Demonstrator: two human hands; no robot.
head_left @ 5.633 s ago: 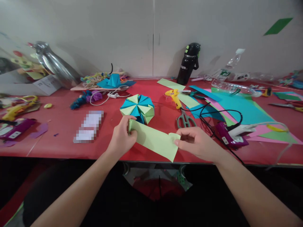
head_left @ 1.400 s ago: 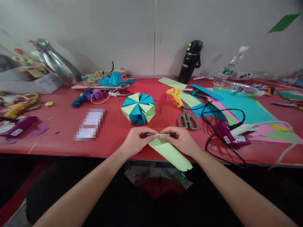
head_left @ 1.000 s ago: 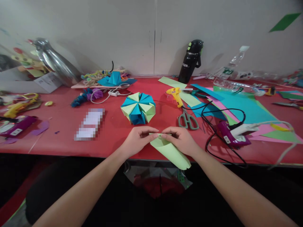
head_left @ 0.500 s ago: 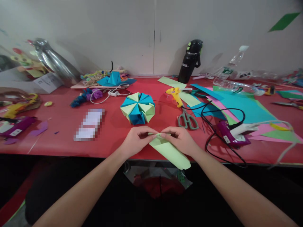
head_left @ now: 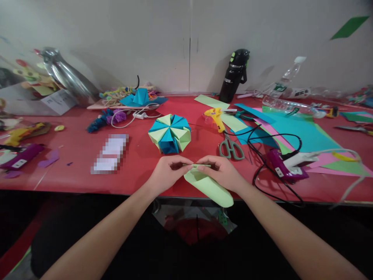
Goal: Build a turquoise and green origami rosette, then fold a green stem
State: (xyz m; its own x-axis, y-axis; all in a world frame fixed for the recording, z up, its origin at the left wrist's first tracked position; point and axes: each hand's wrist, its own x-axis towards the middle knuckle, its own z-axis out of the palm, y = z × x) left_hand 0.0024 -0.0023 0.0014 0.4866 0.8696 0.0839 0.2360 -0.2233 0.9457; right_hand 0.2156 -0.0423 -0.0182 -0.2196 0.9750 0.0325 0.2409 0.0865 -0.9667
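Observation:
A sheet of pale green paper [head_left: 210, 189] is bent over in a loose curve at the table's front edge. My left hand [head_left: 169, 171] pinches its top edge from the left, thumb and fingers closed. Close beside it, my right hand [head_left: 219, 171] grips the same edge from the right. The lower part of the sheet hangs toward me past the table edge. Just beyond my hands rests a folded paper ornament [head_left: 169, 133] in blue and pale green wedges. Part of the paper's edge is hidden by my fingers.
Right of the ornament lie a yellow glue gun [head_left: 216, 118], grey-handled scissors [head_left: 231, 149] and a purple power strip [head_left: 284, 166] with black cables. Coloured paper sheets [head_left: 300, 130] spread farther right. A phone-like pixelated object [head_left: 110, 153] lies left. A black bottle [head_left: 234, 76] stands at the back.
The lower end of the green paper has shifted slightly up and left, its curve rounder. Another person's hand at the far left, by a yellow glue gun, has gone from view.

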